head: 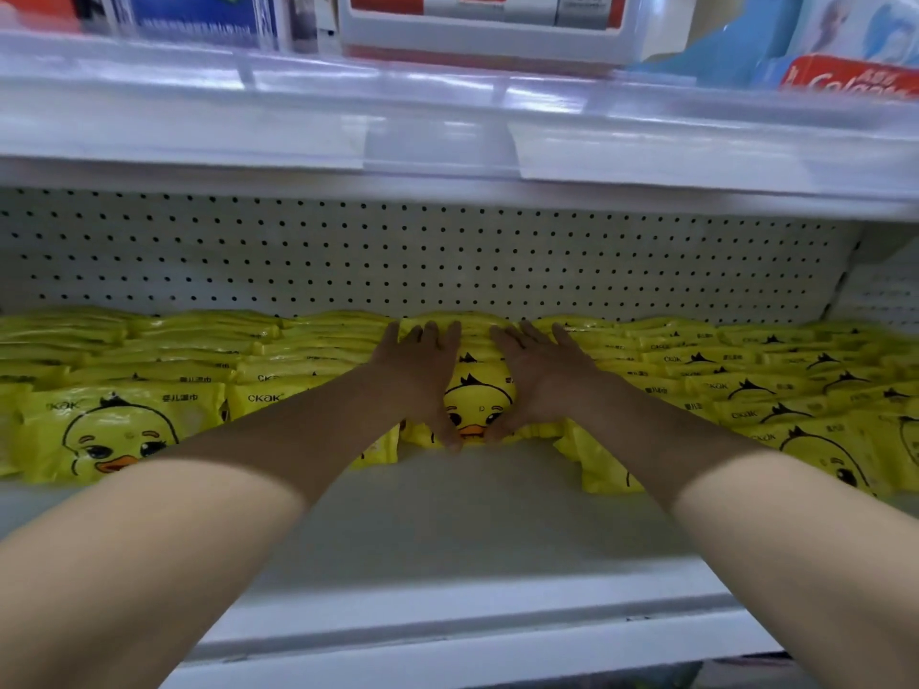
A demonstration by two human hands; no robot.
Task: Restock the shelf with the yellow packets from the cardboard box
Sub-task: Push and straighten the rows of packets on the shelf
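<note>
1 head view, close, facing forward and down into the shelf

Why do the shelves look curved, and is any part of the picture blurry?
Head view: the wide-angle lens bows the shelf edge; the boxes up top are smeared and out of focus; pale glare streaks the clear price strip; the front packets read fairly sharp; the lighting is soft and even, without hard shadows.

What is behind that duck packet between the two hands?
More yellow packets, reaching back to the pegboard wall. The left hand and right hand cover much of that row, so its count is hidden.
</note>
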